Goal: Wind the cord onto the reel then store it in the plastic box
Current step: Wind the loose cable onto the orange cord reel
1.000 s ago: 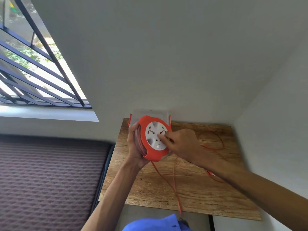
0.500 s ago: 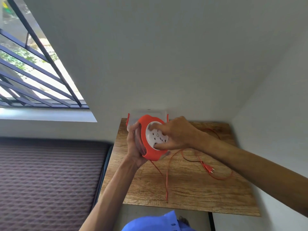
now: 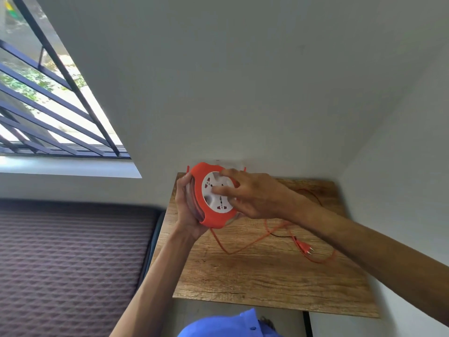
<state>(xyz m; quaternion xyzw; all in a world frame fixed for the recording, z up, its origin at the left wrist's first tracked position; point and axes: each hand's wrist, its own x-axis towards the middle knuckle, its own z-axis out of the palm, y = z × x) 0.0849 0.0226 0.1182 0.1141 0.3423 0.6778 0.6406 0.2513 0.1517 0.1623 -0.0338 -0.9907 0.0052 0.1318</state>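
The wooden tabletop [image 3: 267, 276] is standing in the corner of the room, and I am taking it as the landmark. To its left, a mattress [image 3: 68, 263] with a dark woven pattern is lying lower than it. Above the far left corner of the tabletop, the orange reel [image 3: 213, 216] with a white socket face is being held in the air, tilted on its edge. The left hand [image 3: 188, 212] is wrapping around the left rim of the reel, so its grip is closed on the reel. The right hand [image 3: 252, 194] is lying over the white face with fingers spread; its fingertips are touching the face, and I cannot tell if this grip is pinching anything. Behind the reel, at the far edge of the tabletop, only a small part of the clear plastic box [image 3: 232, 164] is showing. The orange cord [image 3: 243, 248] is hanging from the bottom of the reel and lying in loose loops on the middle and right of the tabletop. Its plug [image 3: 305, 247] is resting on the right part of the tabletop.
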